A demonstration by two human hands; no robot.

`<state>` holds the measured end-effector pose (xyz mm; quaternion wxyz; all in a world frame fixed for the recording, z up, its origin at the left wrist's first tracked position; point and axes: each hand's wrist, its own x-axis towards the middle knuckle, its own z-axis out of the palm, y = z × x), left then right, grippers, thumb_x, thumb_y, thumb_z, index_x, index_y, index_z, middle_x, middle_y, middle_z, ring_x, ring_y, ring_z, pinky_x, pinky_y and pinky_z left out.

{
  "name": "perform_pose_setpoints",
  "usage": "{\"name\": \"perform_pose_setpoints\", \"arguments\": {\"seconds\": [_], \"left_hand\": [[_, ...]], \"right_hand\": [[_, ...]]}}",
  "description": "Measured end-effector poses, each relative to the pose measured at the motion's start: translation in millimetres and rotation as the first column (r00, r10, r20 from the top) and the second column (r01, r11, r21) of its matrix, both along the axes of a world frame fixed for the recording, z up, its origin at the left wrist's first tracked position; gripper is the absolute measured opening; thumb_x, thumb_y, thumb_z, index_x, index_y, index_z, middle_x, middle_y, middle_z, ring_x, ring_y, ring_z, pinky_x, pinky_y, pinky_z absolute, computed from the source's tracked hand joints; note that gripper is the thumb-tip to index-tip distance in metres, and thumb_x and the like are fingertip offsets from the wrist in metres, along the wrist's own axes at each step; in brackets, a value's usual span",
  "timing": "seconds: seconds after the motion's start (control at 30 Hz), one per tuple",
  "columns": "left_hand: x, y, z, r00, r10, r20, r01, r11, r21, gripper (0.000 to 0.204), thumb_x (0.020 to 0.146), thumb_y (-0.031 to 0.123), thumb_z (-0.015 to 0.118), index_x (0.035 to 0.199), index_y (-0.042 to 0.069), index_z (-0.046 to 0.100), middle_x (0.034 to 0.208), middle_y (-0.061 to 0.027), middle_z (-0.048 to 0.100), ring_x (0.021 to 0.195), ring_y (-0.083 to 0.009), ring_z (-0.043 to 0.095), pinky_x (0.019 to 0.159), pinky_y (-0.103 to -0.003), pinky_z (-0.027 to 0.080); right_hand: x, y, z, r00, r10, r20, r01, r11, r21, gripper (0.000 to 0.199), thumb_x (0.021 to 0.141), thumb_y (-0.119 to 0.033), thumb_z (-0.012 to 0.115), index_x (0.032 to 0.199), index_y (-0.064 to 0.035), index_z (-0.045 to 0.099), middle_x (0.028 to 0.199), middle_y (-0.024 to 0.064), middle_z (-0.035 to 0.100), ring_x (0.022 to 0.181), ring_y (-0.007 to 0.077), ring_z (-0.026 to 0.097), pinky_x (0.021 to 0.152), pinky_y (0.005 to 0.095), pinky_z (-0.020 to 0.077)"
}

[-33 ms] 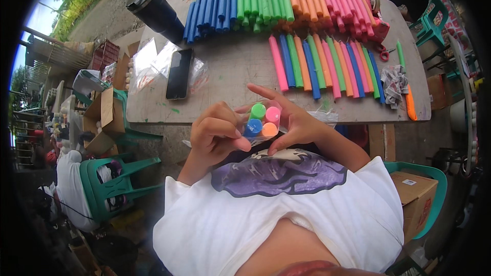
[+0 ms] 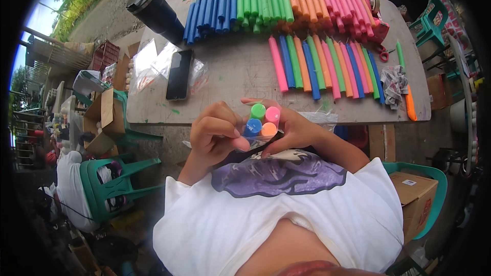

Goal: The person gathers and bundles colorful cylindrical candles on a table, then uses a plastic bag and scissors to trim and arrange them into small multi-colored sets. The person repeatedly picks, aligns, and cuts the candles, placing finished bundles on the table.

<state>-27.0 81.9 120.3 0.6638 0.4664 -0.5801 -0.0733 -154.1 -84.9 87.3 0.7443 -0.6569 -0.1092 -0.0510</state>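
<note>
Just in front of my chest is an upright bundle of candles, their round ends facing up: a green one [image 2: 258, 111], a pink one [image 2: 272, 115], a blue one [image 2: 253, 128] and an orange one [image 2: 268, 130]. A clear plastic bag [image 2: 254, 142] wraps round them. My left hand [image 2: 217, 129] is closed, thumb and fingers pinching the bag's edge beside the blue candle. Curled round the other side of the bundle, my right hand [image 2: 294, 132] grips it through the plastic. The candles' lower parts are hidden.
On the table [image 2: 225, 87] lie a row of mixed-colour candles [image 2: 327, 66] and, behind it, piles sorted by colour [image 2: 263, 2]. A phone [image 2: 179, 74], clear plastic bags [image 2: 148, 66], a dark tumbler [image 2: 155, 13], scissors [image 2: 384, 55] and an orange cutter [image 2: 410, 103] lie around them.
My right hand's fingers have drawn in from a spread pose and closed round the bagged candles. My left hand has stayed in about the same place.
</note>
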Motion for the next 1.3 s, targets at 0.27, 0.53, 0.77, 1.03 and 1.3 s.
{"name": "perform_pose_setpoints", "arguments": {"seconds": [0.27,0.53,0.77,1.03,1.3], "left_hand": [[-9,-26,-10,0.944,0.044,-0.327,-0.042,0.999,0.014,0.08,0.073,0.018,0.089,0.136,0.008,0.04,0.126,-0.0127,0.052,0.115,-0.023,0.055,0.096,-0.037,0.045],[-5,-15,-50,0.917,-0.006,-0.398,0.286,0.706,0.648,0.041,0.092,0.007,0.067,0.131,0.004,0.054,0.101,-0.007,0.067,0.09,-0.0117,0.061,0.081,-0.031,0.052],[-2,-20,-53,0.982,-0.124,-0.143,0.19,0.628,0.755,0.046,0.092,0.021,0.067,0.135,0.009,0.056,0.088,-0.0163,0.068,0.075,-0.0101,0.057,0.073,-0.028,0.049],[-7,-31,-55,0.802,-0.218,-0.556,0.558,0.605,0.567,0.058,0.094,0.03,0.066,0.145,0.009,0.047,0.119,-0.0158,0.066,0.107,-0.0176,0.061,0.095,-0.031,0.046],[-18,-66,-83,0.26,-0.3,-0.918,0.512,0.849,-0.132,0.07,0.093,0.052,0.059,0.144,0.009,0.039,0.138,-0.017,0.052,0.124,-0.0317,0.056,0.105,-0.048,0.046]], "right_hand": [[-1,-14,3,0.914,-0.291,-0.282,0.294,0.955,-0.032,0.04,0.076,-0.008,0.084,0.11,-0.0045,0.063,0.096,0.0,0.067,0.086,0.0073,0.062,0.078,0.0246,0.0513],[-7,-37,12,0.865,-0.463,-0.193,0.475,0.88,0.017,0.05,0.078,-0.004,0.081,0.123,-0.0037,0.058,0.105,0.0047,0.068,0.097,0.011,0.063,0.086,0.0283,0.0516],[-32,-83,45,0.929,-0.327,-0.172,0.312,0.944,-0.112,0.086,0.078,-0.006,0.082,0.149,-0.0089,0.033,0.114,0.0132,0.067,0.101,0.0109,0.062,0.088,0.0258,0.0495],[-63,-101,30,0.889,-0.319,-0.328,0.266,0.944,-0.196,0.044,0.086,-0.012,0.076,0.125,-0.0057,0.057,0.105,0.0052,0.067,0.089,0.008,0.061,0.081,0.0242,0.0474],[-64,-108,1,0.679,-0.665,-0.31,0.729,0.659,0.184,0.044,0.089,-0.013,0.073,0.128,-0.0049,0.053,0.103,0.0049,0.064,0.095,0.01,0.059,0.084,0.0256,0.0483]]}}
